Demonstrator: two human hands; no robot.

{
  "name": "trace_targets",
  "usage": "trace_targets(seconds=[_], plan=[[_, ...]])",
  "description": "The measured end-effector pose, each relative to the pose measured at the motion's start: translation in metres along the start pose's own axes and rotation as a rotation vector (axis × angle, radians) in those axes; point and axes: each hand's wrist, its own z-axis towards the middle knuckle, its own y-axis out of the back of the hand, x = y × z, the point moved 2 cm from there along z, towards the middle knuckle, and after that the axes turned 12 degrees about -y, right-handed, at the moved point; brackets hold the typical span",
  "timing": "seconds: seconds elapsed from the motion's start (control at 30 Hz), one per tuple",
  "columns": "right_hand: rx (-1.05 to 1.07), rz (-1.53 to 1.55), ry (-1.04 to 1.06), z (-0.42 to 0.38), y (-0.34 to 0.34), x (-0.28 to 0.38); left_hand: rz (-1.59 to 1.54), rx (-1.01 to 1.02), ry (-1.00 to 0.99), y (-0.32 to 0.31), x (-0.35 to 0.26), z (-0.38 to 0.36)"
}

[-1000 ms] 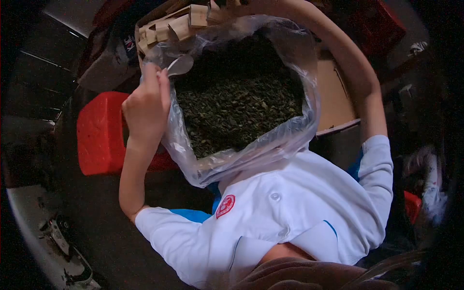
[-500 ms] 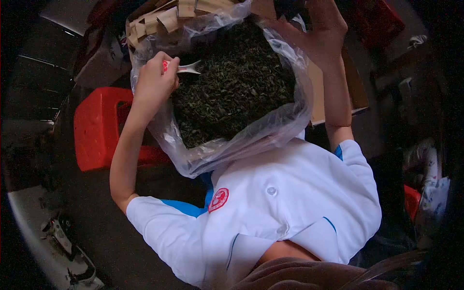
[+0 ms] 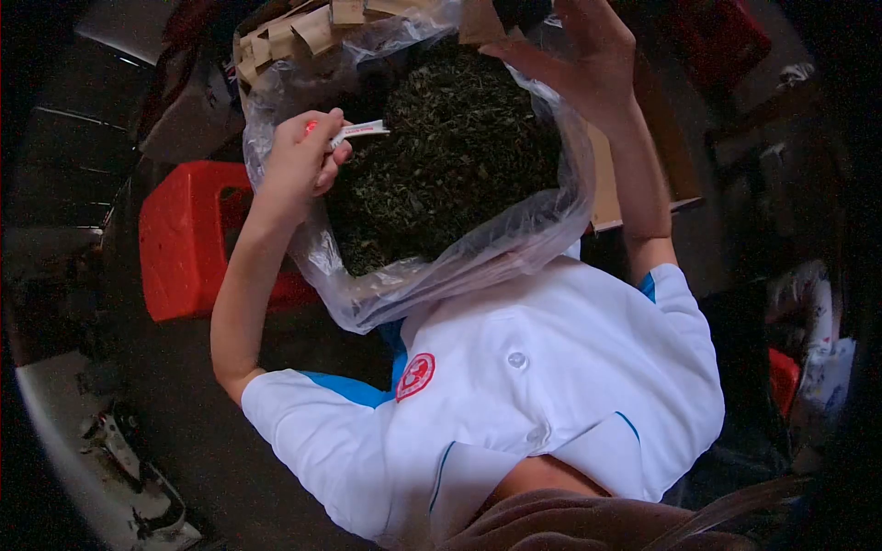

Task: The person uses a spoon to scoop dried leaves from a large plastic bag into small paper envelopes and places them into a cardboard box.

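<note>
My left hand (image 3: 301, 161) pinches a small white packet (image 3: 360, 132) with red print over the left part of the dark, dried leaves (image 3: 459, 156). The leaves fill a clear plastic bag (image 3: 367, 303), its edges spread open in front of my body. At the top right, my right hand (image 3: 593, 73) curves round a brown paper packet (image 3: 481, 22) with a dark inside, its thumb against the lower edge. The fingertips of that hand are cut off by the top of the view.
Folded tan strips (image 3: 314, 31) lie along the bag's upper left edge. A red plastic stool (image 3: 179, 243) stands to the left. Cardboard (image 3: 604, 184) shows beneath my right forearm. Another red item (image 3: 783, 381) is at the far right.
My left hand has turned and moved slightly, and the white packet's end looks narrower. My right hand and the brown packet have shifted a little left.
</note>
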Motion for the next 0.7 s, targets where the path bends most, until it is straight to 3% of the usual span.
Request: trace_targets(seconds=[0.37,0.47,0.57,0.6,0.7], plan=[[0.237,-0.103,-0.19,0.022,-0.009,0.006,0.094,-0.241,-0.205,0.049,-0.056,-0.025],[0.374,-0.174,-0.355,0.027,-0.016,0.016,0.184,-0.257,-0.22,0.063,-0.074,-0.035],[0.503,-0.199,-0.307,0.024,-0.025,0.006,0.24,-0.337,-0.262,0.063,-0.094,-0.046],[0.493,-0.041,-0.308,0.026,-0.028,0.013,0.242,-0.334,-0.276,0.067,-0.094,-0.046],[0.575,-0.209,-0.269,0.022,-0.04,0.008,0.249,-0.32,-0.334,0.065,-0.102,-0.05]])
